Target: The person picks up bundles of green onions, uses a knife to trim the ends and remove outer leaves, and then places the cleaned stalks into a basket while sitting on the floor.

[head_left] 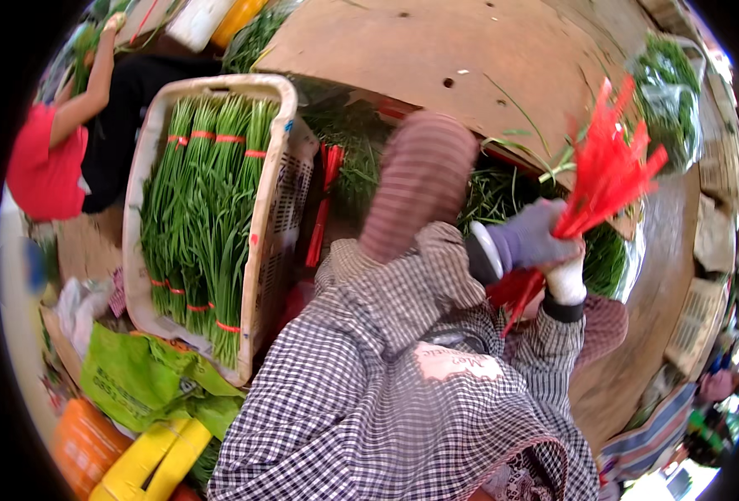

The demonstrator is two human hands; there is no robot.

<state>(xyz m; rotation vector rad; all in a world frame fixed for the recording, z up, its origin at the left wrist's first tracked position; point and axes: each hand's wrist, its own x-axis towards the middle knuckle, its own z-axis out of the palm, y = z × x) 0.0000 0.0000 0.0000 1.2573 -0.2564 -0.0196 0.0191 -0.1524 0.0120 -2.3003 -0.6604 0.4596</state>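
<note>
Both my gloved hands are close together at the right, around a bundle of red strips (pixel 600 171). My left hand (pixel 526 237), in a purple glove, is closed around the bundle's middle. The strips fan out above it, and some hang below. Just beneath is my right hand (pixel 566 282), in a white glove, against the same bundle; its fingers are mostly hidden. To my left stands a pale plastic crate (pixel 261 225) holding green leafy vegetable bundles (pixel 211 200), bound with red bands near both ends. More red strips (pixel 326 204) lie beside the crate.
A brown board (pixel 386 50) lies ahead of me, with loose greens (pixel 486 196) below its near edge. Bagged greens (pixel 668 100) stand at the far right. Green (pixel 148 376) and yellow (pixel 152 459) bags lie lower left. A person in a red shirt (pixel 52 167) sits at the upper left.
</note>
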